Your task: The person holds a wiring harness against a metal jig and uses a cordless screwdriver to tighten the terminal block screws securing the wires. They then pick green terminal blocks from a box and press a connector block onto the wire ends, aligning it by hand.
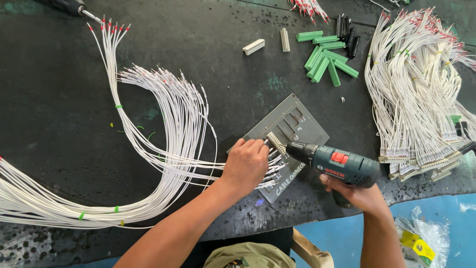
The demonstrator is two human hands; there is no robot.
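Screwing wires into a connector on the jig.
Mat (pixel 59 99); harness (pixel 163 124) at 9; jig (pixel 297 121) centre. R hand (pixel 359 196) grips drill (pixel 332 164), bit on connector (pixel 275 143); L hand (pixel 245 164) pinches wires there. Next: keep bit square.

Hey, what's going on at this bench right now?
A person is wiring a connector. The left hand presses white wires into a pale terminal block seated in a grey jig plate. The right hand holds a dark green cordless screwdriver with its tip at the block. Loose green connectors lie further back, and finished wire bundles are piled on the right of the black mat.
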